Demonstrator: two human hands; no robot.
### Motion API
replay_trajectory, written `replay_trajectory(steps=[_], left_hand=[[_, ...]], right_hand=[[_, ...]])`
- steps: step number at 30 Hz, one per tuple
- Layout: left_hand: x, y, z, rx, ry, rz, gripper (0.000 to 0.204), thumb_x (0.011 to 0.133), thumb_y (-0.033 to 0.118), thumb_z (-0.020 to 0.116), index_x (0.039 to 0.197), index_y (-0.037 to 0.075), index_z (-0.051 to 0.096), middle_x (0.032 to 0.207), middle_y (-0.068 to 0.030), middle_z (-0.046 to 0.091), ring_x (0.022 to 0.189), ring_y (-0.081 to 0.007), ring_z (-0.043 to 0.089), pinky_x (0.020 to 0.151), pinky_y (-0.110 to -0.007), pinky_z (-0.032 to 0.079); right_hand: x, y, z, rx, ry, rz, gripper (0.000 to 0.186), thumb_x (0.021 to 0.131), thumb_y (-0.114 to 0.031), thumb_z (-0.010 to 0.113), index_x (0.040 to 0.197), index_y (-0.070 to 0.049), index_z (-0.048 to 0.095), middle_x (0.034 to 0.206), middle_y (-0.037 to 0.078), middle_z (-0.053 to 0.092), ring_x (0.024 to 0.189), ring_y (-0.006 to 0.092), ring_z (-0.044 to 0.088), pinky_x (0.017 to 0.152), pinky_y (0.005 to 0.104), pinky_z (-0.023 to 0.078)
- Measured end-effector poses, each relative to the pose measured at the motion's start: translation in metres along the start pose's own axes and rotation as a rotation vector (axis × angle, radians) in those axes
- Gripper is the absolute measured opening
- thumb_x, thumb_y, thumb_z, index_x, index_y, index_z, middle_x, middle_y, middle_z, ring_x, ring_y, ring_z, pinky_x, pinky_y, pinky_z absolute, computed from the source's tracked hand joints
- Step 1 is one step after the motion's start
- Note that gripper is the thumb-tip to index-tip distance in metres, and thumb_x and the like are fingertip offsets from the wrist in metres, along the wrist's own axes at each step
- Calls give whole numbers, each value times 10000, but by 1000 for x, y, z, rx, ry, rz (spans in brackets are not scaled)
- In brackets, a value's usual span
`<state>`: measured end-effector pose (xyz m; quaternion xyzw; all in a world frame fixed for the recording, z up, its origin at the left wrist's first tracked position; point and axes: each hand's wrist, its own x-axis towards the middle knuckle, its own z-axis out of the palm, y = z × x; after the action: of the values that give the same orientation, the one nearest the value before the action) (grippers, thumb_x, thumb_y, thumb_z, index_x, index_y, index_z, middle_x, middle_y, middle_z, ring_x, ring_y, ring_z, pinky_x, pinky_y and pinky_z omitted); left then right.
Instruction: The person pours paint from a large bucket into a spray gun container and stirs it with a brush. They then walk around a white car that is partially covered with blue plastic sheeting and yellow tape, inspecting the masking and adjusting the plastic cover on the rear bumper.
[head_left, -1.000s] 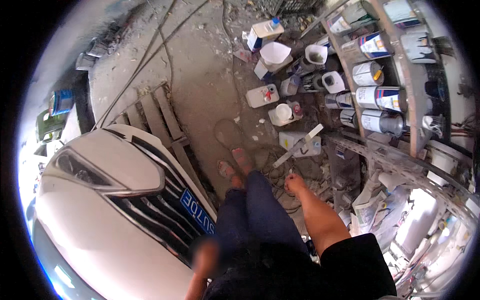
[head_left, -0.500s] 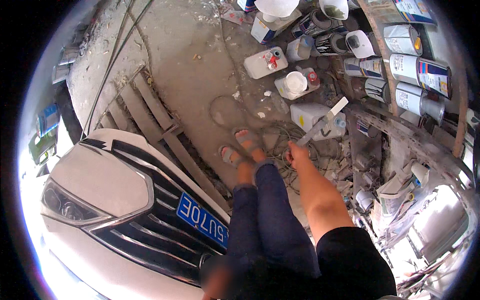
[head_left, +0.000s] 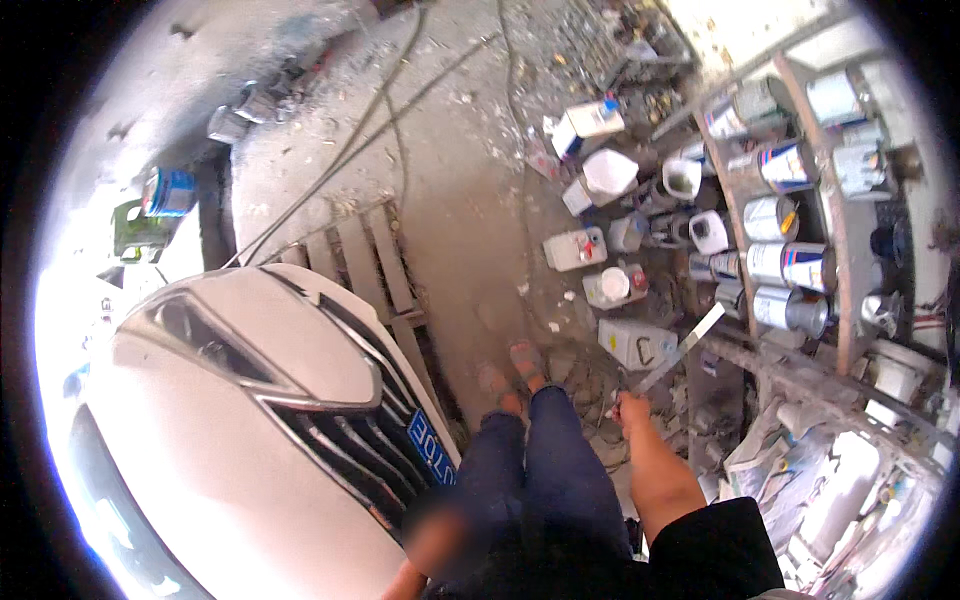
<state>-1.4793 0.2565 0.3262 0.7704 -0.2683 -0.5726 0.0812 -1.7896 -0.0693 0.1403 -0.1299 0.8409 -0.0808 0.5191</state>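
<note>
My right hand [head_left: 629,411] is closed around one end of a long, thin flat strip [head_left: 692,342], grey near the hand and whitish at the far end. The strip slants up and to the right, away from my legs, and in the picture crosses in front of the paint shelving. A translucent plastic jug [head_left: 630,343] stands on the floor beyond that hand. My left hand [head_left: 437,538] is low in the view beside the white car [head_left: 230,450]; blur covers it, so its fingers and anything in them cannot be made out.
Paint cans [head_left: 775,264] fill the metal rack [head_left: 845,250] on the right. White containers [head_left: 575,249] stand before it on the floor. A slatted pallet [head_left: 385,255] lies ahead of the car. Cables [head_left: 350,150] run across the ground. Papers [head_left: 770,440] are heaped at the lower right.
My view has swung, showing more of the floor and rack ahead. The strip stays in my right hand, still pointing up and right. My left forearm shows more beside the car.
</note>
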Motion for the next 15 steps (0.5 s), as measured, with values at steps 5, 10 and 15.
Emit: replay_trajectory(steps=[5,10,15], left_hand=[[6,69,-69,-90,18,-24,228,843,233,573,940,30,610,740,-115,625,671,-207,606,633,-329,475],[53,62,-102,70,197,165,271,817,290,567,895,37,624,829,-156,638,793,-304,624,703,-390,482],[95,154,-197,-4,141,-41,259,821,279,558,889,37,622,839,-157,637,780,-328,616,690,-401,481]], right_hand=[[-48,-53,-16,-339,-64,-381,300,798,-168,563,1015,9,459,755,124,539,530,210,544,435,351,429],[-74,-138,23,-665,-104,-648,472,725,-254,611,1082,22,471,943,224,594,858,404,579,761,447,438],[-80,-227,86,-779,-136,-805,378,737,-216,615,998,25,488,858,182,596,753,305,591,656,395,454]])
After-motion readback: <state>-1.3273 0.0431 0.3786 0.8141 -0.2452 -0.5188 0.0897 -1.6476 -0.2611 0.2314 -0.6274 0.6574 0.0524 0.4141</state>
